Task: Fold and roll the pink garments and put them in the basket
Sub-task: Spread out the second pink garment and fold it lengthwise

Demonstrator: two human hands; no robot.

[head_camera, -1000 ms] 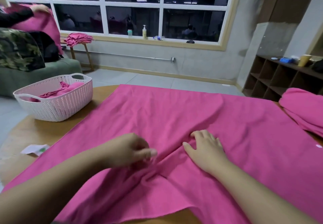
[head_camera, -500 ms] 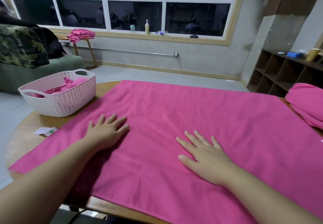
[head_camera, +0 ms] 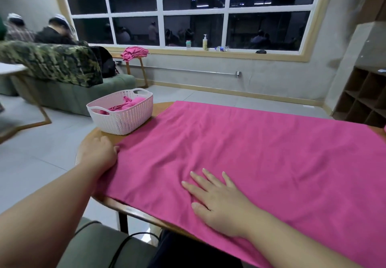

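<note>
A large pink garment [head_camera: 261,152] lies spread flat over the wooden table [head_camera: 92,140]. My left hand [head_camera: 98,155] is at the cloth's left corner, its fingers curled around the edge. My right hand [head_camera: 219,201] lies flat on the cloth near the front edge, fingers straight and spread. A white woven basket [head_camera: 120,117] stands at the table's back left, just beyond the cloth, with pink rolled fabric [head_camera: 129,103] inside.
A green sofa [head_camera: 69,94] with a camouflage cover and seated people is at the left. A stool [head_camera: 135,67] under the window carries more pink cloth. Wooden cubby shelves [head_camera: 363,100] stand at the right. A green chair [head_camera: 100,247] sits below the table's front edge.
The cloth went from bunched under both hands to smoothed flat. My left hand slid left to the cloth's corner and took hold of it. The view turned left.
</note>
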